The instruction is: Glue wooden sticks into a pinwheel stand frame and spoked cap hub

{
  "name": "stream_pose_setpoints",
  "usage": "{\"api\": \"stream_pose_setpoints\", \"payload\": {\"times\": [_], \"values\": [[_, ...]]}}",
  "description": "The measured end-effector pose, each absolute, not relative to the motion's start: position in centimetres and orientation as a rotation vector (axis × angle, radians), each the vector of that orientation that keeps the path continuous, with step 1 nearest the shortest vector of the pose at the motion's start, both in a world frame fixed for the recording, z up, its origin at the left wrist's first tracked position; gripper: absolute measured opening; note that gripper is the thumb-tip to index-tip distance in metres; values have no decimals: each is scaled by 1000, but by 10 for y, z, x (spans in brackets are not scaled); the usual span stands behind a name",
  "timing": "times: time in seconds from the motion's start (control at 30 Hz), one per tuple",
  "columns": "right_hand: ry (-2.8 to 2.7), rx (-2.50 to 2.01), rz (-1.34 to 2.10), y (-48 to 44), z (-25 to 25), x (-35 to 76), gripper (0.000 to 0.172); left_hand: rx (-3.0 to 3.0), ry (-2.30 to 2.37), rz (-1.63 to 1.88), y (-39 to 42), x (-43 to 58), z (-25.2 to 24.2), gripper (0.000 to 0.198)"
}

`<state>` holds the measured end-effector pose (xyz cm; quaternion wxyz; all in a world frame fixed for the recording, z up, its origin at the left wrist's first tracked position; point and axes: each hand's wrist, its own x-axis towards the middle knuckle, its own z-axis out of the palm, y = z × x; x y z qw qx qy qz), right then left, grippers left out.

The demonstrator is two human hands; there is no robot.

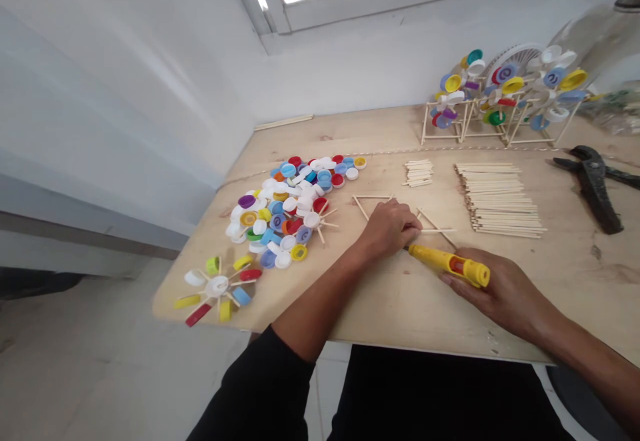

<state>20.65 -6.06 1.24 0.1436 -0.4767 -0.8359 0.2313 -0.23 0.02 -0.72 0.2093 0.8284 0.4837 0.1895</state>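
My right hand [495,291] is wrapped round a yellow glue gun [445,262], its nozzle pointing left, close to my left fingertips. With its fingers closed, my left hand [393,227] presses thin wooden sticks against the tabletop. One light wooden stick [440,230] sticks out to the right of those fingers, crossed by a slanting one. On the far side of the hand, a stick [373,196] meets another at a corner, like part of a frame. My fingers hide where the sticks join near the nozzle.
Colourful bottle caps [285,207] lie heaped at left, near a cap-and-stick wheel [217,286]. Cut sticks [500,199] and a shorter bundle [419,173] lie beyond my hands. Black-handled pliers [595,184] rest at right. Finished cap wheels on stick stands [505,104] line the back.
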Motion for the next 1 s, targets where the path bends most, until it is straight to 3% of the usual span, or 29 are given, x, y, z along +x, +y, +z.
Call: {"api": "stream_pose_setpoints", "payload": {"times": [1.0], "values": [[-2400, -1373, 656, -60, 13, 207, 26, 2303, 1340, 542, 0, -2, -8, 15]]}}
